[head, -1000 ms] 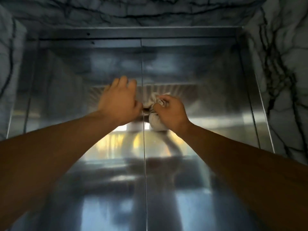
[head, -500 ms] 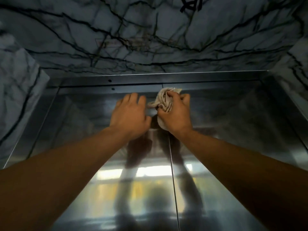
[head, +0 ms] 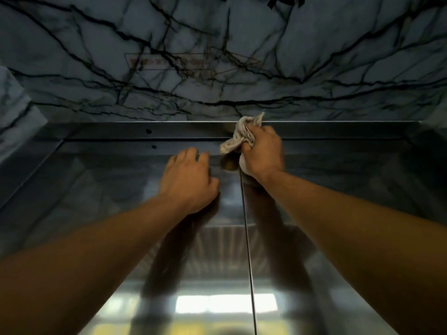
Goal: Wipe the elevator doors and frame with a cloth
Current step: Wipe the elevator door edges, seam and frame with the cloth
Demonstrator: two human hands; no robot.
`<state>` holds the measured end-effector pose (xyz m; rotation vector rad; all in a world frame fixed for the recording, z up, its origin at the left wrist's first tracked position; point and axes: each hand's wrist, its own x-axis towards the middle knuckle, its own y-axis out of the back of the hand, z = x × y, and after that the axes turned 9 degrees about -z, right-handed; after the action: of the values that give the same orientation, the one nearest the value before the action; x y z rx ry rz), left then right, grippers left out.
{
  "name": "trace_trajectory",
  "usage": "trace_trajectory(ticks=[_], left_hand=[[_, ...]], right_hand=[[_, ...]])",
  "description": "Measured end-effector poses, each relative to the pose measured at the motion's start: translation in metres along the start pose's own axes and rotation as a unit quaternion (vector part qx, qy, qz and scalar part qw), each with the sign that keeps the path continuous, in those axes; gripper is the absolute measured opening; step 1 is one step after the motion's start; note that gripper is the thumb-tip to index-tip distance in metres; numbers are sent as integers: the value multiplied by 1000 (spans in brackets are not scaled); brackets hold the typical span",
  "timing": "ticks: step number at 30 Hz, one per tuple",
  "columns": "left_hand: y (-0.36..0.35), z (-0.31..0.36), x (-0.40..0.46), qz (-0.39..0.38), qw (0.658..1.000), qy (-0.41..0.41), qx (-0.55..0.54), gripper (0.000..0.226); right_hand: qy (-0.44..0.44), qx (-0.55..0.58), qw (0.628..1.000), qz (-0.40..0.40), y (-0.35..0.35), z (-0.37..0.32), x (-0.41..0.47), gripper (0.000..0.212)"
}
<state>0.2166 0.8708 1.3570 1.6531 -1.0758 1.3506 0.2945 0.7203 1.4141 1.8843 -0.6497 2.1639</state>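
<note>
Head view, read from left to right: the left door panel is met first, with the left hand laid against its upper part, fingers loosely bent and nothing held; it is judged to be bracing only. Just to its right runs the centre seam where the two elevator doors meet, a thin vertical line. At the top of that seam the cloth is found, bunched and gripped by the right hand, whose fingers are curled round it; the cloth is pressed where the doors meet the top frame. The frame's long axis lies horizontally, stretching away on both sides of the cloth, so the next stroke is judged to run sideways along it, and the right hand is the nearer one for that. Open room is seen to the right along the frame and over the right door panel. Above, movement is bounded by the marble wall.
</note>
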Motion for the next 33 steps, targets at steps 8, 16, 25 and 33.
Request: trace_trajectory(ticks=[8, 16, 25, 33], left_hand=[[-24, 11, 29, 52, 998, 32, -29, 38], [-29, 11, 21, 57, 996, 13, -71, 40], [-22, 2, 1, 14, 998, -27, -46, 51], [-13, 2, -32, -51, 997, -26, -57, 65]], right_hand=[[48, -124, 990, -47, -6, -1, 27, 36], [40, -140, 987, -72, -4, -11, 20, 42], [48, -184, 973, -129, 2, -30, -5, 38], [12, -213, 961, -175, 7, -45, -21, 40]])
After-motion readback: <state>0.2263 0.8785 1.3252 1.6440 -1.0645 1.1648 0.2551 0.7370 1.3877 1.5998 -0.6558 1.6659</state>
